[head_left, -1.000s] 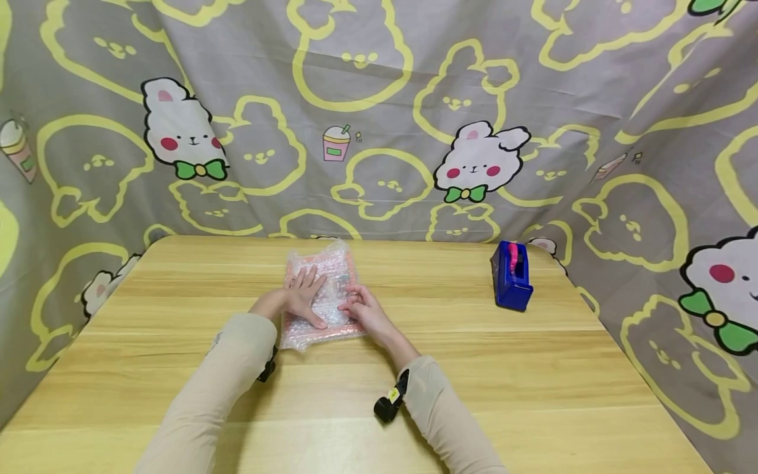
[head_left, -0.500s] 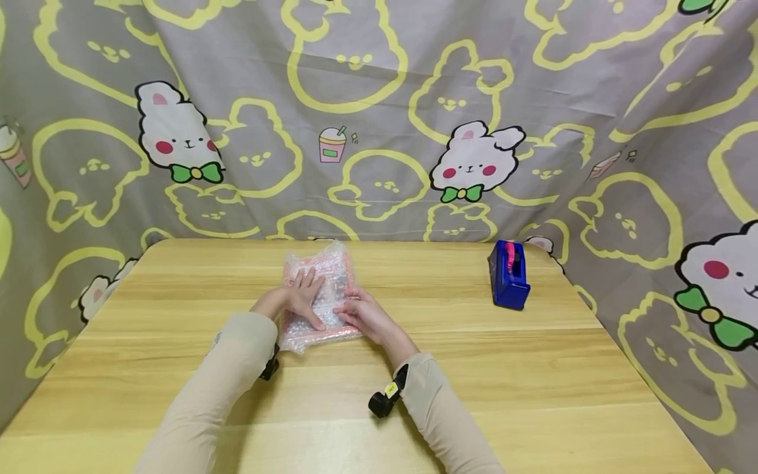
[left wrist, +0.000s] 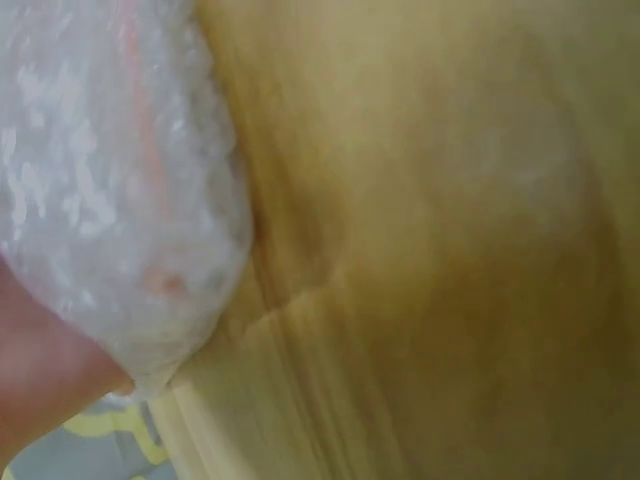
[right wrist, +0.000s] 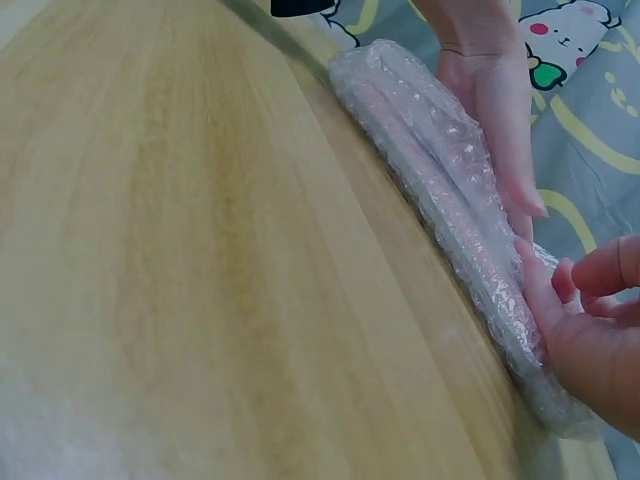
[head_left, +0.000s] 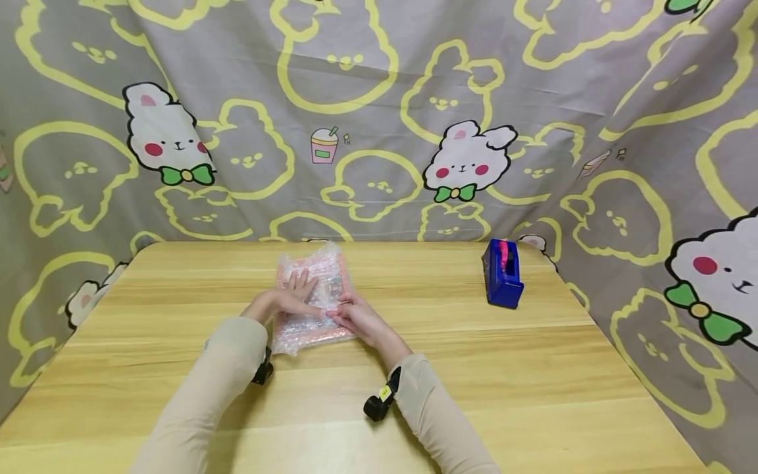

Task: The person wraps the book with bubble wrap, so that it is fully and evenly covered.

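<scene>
A flat package in bubble wrap [head_left: 327, 266], with an orange-pink border showing through, lies on the wooden table. My left hand [head_left: 291, 300] rests on top of it, fingers spread and thumb stretched to the right. My right hand [head_left: 362, 320] is at the package's right side, its fingertips on the wrap close to the left thumb's tip. In the right wrist view, fingers of the right hand [right wrist: 590, 325] touch the wrap while its thumb is bent above them. The left wrist view shows a rounded wrapped edge [left wrist: 150, 200] beside part of the left hand [left wrist: 45, 365].
A blue tape dispenser [head_left: 503, 280] with a pink roll stands at the back right of the table [head_left: 474, 368]. A patterned curtain [head_left: 379, 118] hangs behind the table's far edge and along both sides. Each wrist carries a black camera [head_left: 378, 403].
The left thumb has swung up toward the right fingertips, which now meet near it over the wrap. The whole head view has shifted slightly, so things appear further left.
</scene>
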A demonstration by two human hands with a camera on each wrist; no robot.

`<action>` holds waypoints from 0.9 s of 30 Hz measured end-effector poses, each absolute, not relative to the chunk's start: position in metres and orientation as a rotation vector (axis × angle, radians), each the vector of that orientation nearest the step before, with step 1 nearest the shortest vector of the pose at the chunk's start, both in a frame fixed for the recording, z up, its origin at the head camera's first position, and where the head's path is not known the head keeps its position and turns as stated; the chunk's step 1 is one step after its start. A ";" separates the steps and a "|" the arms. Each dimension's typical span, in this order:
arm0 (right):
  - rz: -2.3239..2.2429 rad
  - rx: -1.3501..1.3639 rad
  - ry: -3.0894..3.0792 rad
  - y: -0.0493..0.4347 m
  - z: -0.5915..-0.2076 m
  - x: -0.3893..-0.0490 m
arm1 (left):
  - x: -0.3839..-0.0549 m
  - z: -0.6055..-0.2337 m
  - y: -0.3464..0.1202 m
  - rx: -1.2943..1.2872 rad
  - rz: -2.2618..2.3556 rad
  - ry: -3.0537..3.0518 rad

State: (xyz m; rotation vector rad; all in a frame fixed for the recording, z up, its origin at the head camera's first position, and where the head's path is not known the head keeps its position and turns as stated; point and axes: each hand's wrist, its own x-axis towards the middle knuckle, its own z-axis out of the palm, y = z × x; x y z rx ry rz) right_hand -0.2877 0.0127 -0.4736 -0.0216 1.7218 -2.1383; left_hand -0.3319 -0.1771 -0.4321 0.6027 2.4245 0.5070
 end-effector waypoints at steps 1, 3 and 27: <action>-2.140 -0.038 1.718 0.013 -0.476 -0.289 | -0.333 -0.435 -0.176 0.591 0.502 2.439; -2.143 -0.061 1.715 0.014 -0.479 -0.290 | -0.336 -0.440 -0.174 0.558 0.506 2.465; -2.044 0.017 1.680 0.018 -0.446 -0.275 | -0.334 -0.455 -0.160 0.430 0.345 2.635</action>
